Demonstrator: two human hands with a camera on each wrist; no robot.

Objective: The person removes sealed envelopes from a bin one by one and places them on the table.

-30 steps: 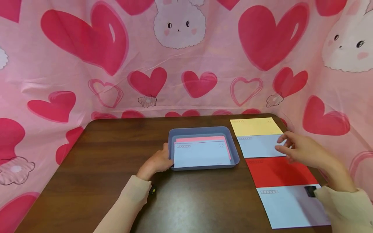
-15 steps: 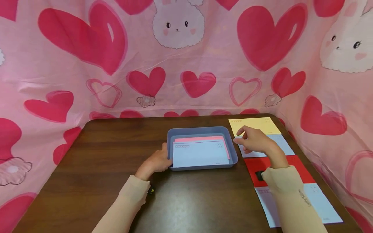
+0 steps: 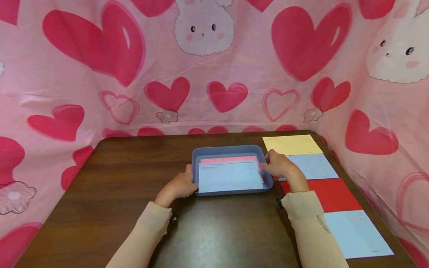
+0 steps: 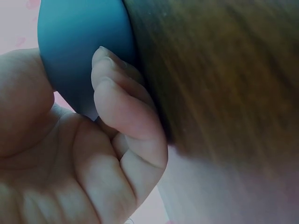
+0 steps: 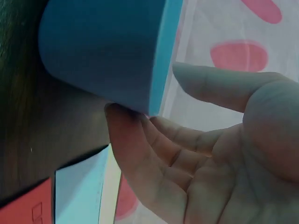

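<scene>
A blue-grey tray (image 3: pixel 228 150) sits on the table, holding a white envelope (image 3: pixel 231 176) on top of a pink one (image 3: pixel 228 160). My left hand (image 3: pixel 179 185) grips the tray's left side. In the left wrist view, its fingers (image 4: pixel 124 102) curl against the outer wall, and the thumb lies at the rim. At the opposite side is my right hand (image 3: pixel 280 165). Its thumb reaches over the rim, and in the right wrist view a gap shows between thumb and wall. The right fingers (image 5: pixel 133 149) are at the wall's outside.
Right of the tray, a column of envelopes lies flat: yellow (image 3: pixel 291 144), pale blue (image 3: pixel 315 166), red (image 3: pixel 335 195) and white (image 3: pixel 358 232). The brown table (image 3: pixel 134 167) meets a pink heart-patterned cloth (image 3: pixel 234 67) at the back and sides.
My right hand has moved left from above the envelope column to the tray's right rim. The left hand has stayed on the tray, which has not visibly moved.
</scene>
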